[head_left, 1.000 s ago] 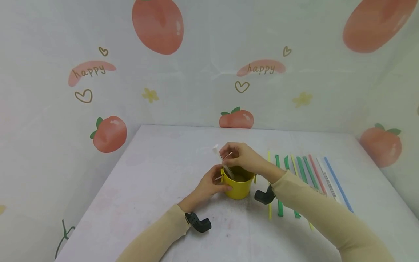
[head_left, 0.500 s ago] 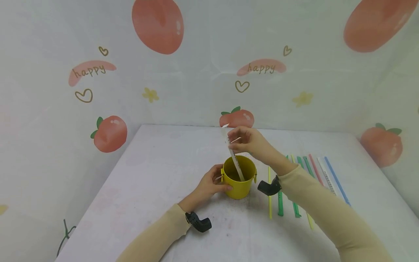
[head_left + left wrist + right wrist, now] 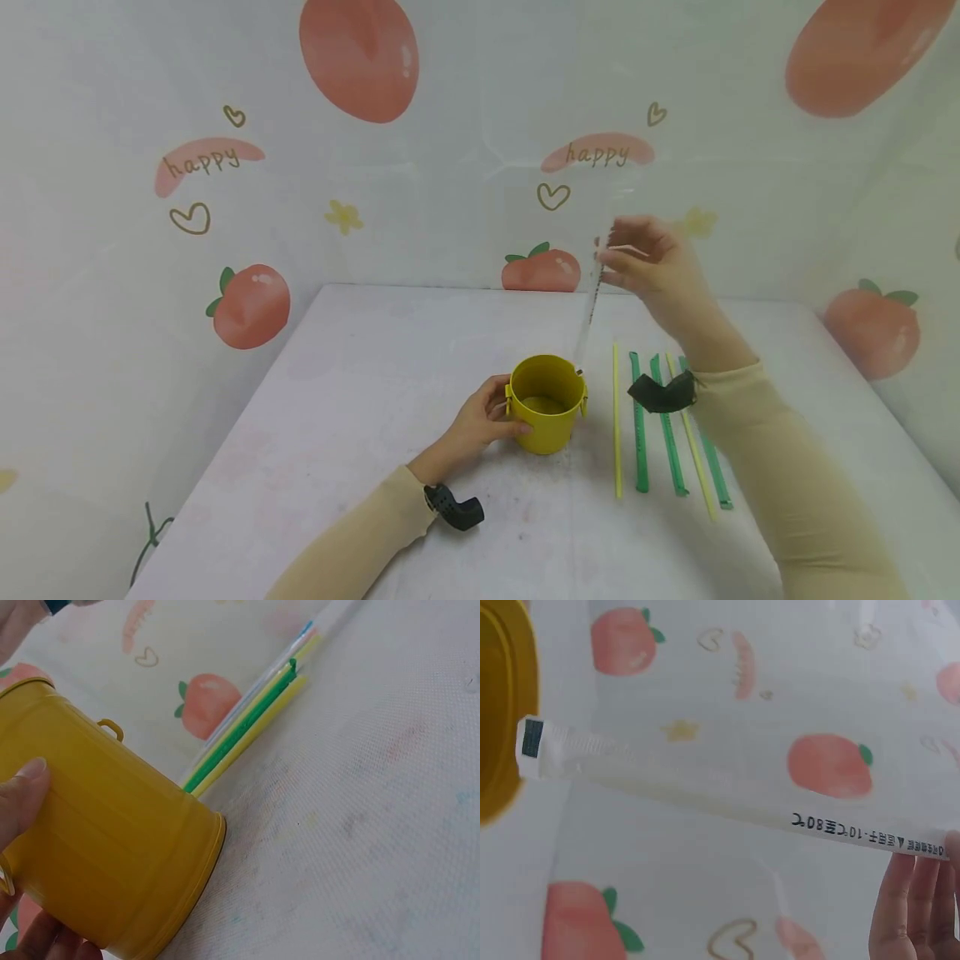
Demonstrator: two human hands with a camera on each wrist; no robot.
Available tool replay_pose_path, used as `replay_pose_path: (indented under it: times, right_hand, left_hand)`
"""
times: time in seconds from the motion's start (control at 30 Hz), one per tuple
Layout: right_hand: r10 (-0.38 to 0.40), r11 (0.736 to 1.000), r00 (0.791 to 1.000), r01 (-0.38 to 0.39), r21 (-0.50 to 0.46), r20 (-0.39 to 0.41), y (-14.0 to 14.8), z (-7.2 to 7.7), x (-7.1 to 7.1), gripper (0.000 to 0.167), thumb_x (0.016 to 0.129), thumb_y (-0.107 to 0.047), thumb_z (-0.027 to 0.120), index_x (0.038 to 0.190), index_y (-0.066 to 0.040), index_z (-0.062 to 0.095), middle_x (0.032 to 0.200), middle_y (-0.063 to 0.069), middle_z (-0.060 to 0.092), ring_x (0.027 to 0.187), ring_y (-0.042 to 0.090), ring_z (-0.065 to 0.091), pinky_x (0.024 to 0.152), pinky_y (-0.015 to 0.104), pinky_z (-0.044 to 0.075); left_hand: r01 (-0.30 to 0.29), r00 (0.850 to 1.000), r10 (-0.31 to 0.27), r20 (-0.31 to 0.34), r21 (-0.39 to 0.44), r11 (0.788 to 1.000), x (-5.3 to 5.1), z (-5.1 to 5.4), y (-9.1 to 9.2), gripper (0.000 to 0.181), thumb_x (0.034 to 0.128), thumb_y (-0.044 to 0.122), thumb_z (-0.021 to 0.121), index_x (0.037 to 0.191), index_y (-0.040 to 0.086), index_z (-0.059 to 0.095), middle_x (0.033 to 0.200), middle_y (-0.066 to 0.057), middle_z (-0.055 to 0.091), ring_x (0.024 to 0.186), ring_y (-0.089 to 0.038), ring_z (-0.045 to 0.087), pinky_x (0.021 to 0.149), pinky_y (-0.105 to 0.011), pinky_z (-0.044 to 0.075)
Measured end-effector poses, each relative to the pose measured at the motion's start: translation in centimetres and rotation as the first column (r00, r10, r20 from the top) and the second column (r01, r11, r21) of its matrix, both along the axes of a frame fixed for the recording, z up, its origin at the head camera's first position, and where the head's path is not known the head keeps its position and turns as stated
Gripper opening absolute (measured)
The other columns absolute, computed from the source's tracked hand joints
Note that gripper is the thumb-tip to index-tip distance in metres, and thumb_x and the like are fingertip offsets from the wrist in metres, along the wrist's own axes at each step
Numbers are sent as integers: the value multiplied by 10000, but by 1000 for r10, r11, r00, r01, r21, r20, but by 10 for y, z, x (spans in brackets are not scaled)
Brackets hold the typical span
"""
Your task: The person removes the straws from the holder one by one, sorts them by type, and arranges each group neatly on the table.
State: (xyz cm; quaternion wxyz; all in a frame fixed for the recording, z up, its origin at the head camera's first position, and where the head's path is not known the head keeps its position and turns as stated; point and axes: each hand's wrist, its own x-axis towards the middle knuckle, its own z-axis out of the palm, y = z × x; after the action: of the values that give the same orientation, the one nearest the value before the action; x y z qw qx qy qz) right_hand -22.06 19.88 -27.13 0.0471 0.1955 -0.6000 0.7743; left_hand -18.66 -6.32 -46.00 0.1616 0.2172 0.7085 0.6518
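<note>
My left hand grips the side of a small yellow bucket, which stands upright on the table with a little handle on each side. In the left wrist view its thumb lies along the bucket wall. High above and to the right, my right hand pinches a straw in a white paper wrapper near its top end. The straw slants down, its lower end close to the bucket's far right rim in the head view; whether it touches cannot be told. Only a dark bottom shows inside the bucket.
To the bucket's right lies a row of straws: a yellow straw, a green wrapped straw and several more. My right forearm covers the row's right part. A patterned backdrop rises behind the white table.
My right hand has lifted the wrapped straw out of the bucket, moving up and to the right. The left hand and bucket have stayed in place.
</note>
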Motion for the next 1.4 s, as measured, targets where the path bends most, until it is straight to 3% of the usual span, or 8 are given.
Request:
replay_pose_path:
  times: [0.13, 0.27, 0.53, 0.7, 0.9, 1.2, 1.4]
  right_hand:
    - [-94, 991, 995, 96, -94, 30, 20, 12, 1, 324, 856, 88, 657, 1125, -89, 620, 1016, 54, 635, 913, 164, 646, 779, 271, 601]
    - [-141, 984, 989, 145, -104, 46, 40, 15, -1, 366, 852, 86, 662, 1176, -76, 607, 1005, 67, 642, 901, 166, 651, 758, 263, 604]
    - [-214, 974, 974, 208, 87, 70, 81, -3, -6, 486, 855, 0, 699, 1305, -82, 535, 1041, 37, 596, 927, 127, 641, 748, 197, 587]
    - [-250, 959, 963, 232, 160, 104, 108, -24, -15, 412, 869, 40, 666, 1235, -128, 584, 978, -16, 628, 846, 80, 659, 705, 181, 585]
    - [-274, 937, 950, 230, 262, 147, 145, -51, -23, 348, 894, 14, 647, 1166, -197, 590, 952, -85, 648, 838, 25, 658, 694, 153, 575]
    - [-195, 961, 949, 134, 244, 246, 191, -82, -20, 363, 906, 82, 589, 1062, -242, 635, 886, -101, 692, 795, 21, 670, 654, 160, 577]
    - [-215, 911, 930, 80, 404, 299, 216, -94, -9, 377, 925, 49, 580, 1047, -307, 614, 882, -146, 687, 810, -15, 660, 669, 139, 565]
  left_hand:
    - [5, 1000, -5, 9, 10, 1000, 0, 0, -1, 699, 819, 30, 752, 1415, 59, 386, 1440, -140, 448, 1363, -279, 412, 1168, -373, 327]
    - [8, 1000, -8, 14, 18, 1000, 0, -1, -1, 700, 819, 24, 751, 1415, 55, 385, 1444, -142, 443, 1368, -278, 407, 1165, -362, 332]
    - [14, 1000, -14, 8, 21, 1000, 0, -2, -1, 700, 826, 37, 749, 1419, 47, 377, 1448, -152, 433, 1372, -287, 400, 1166, -362, 329]
    - [8, 999, -9, 36, 15, 1000, 0, 0, 1, 724, 828, -29, 721, 1443, 30, 344, 1477, -168, 402, 1395, -299, 369, 1183, -378, 296]
    - [9, 999, -10, 30, 22, 1000, 0, 2, 2, 724, 824, -41, 720, 1440, 16, 344, 1476, -183, 400, 1391, -313, 373, 1183, -384, 295]
    - [5, 1000, -6, 18, 3, 1000, 1, 1, 1, 692, 832, 74, 753, 1416, 51, 383, 1446, -148, 445, 1371, -286, 405, 1171, -375, 320]
    - [8, 1000, -8, 22, 6, 1000, 2, 1, 2, 692, 828, 35, 746, 1416, 51, 382, 1457, -142, 437, 1380, -280, 396, 1174, -376, 314]
